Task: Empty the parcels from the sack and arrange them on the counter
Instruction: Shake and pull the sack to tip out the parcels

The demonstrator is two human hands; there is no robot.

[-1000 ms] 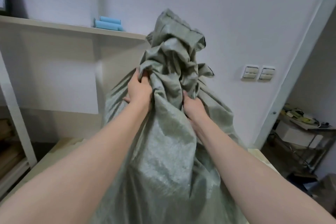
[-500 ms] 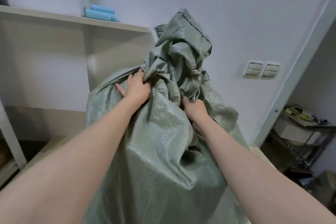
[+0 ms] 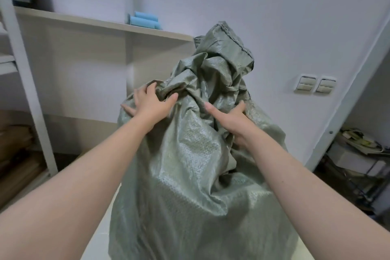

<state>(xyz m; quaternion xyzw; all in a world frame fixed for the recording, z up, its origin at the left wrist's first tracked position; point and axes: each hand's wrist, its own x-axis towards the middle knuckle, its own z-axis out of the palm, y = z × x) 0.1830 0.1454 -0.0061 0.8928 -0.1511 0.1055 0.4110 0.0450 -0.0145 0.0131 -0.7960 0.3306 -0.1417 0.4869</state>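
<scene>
A large grey-green woven sack [image 3: 190,186] stands upright on the pale counter [image 3: 98,230], its bunched neck rising to a stitched hem at the top. My left hand [image 3: 150,104] lies on the sack's upper left shoulder with fingers spread, the thumb against the gathered fabric. My right hand [image 3: 231,119] is just right of the neck, thumb stretched out and fingers curled round a fold of the sack. The parcels are hidden inside; boxy corners bulge through the lower cloth.
A beige shelf unit [image 3: 88,21] stands behind the sack, with blue rolls [image 3: 144,20] on top. A white post [image 3: 27,91] rises at left. Wall switches [image 3: 314,84] are at right, beside a cluttered low rack [image 3: 358,154].
The sack's neck has sunk lower and slackened. My left hand has loosened from gripping the neck to lying spread on the fabric. My right hand has shifted right onto a fold.
</scene>
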